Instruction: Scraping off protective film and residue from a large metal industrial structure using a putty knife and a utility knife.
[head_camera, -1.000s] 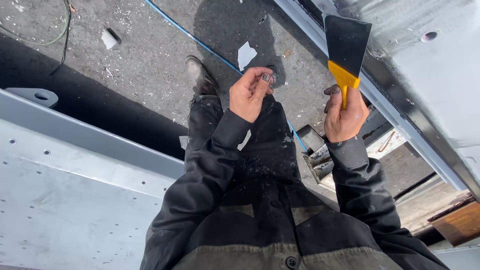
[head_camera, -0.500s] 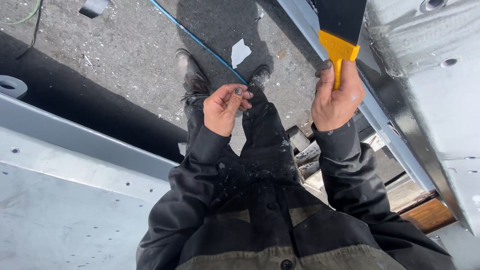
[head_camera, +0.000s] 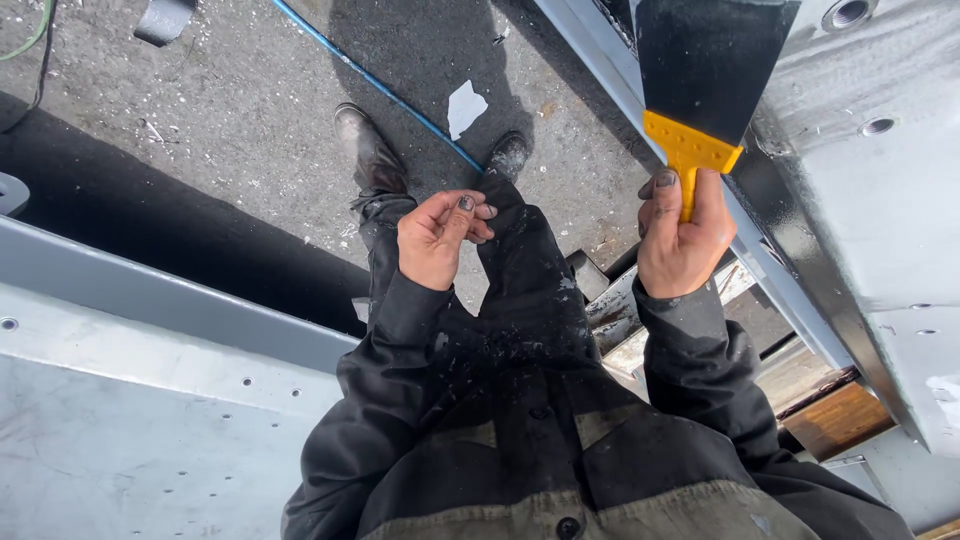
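My left hand (head_camera: 437, 240) is in front of my trousers, fingers curled together, and I cannot tell if something is between them. My right hand (head_camera: 683, 238) grips the yellow handle of the scraper (head_camera: 706, 70); its black blade points up beside the grey metal panel (head_camera: 880, 210). Further is the blue hose (head_camera: 375, 85) on the ground.

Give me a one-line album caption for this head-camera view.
Right hand grips a yellow-handled, black-bladed wide scraper beside a grey metal panel; left hand curled, empty.
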